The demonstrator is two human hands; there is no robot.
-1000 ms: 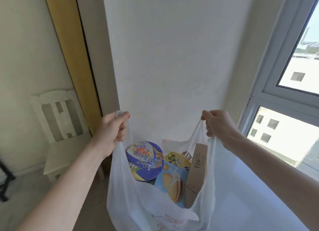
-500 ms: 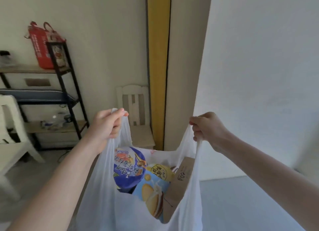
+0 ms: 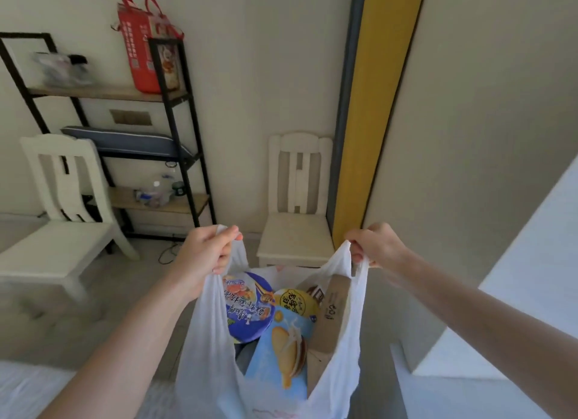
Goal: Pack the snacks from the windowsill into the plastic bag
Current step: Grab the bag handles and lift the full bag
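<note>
1. The plastic bag (image 3: 206,356) hangs open between my hands, with a blue tub (image 3: 250,312), a yellow-lidded cup (image 3: 297,303), a biscuit packet (image 3: 281,365) and a brown box (image 3: 333,312) inside.
2. My left hand (image 3: 206,253) and right hand (image 3: 375,246) each curl tight round one handle.
3. Packing looks done. I'd hold both handles level, then draw them together so the tall box cannot tip out.
4. A white chair (image 3: 297,234) stands beyond.

head-worn view, looking forward and down, close
</note>
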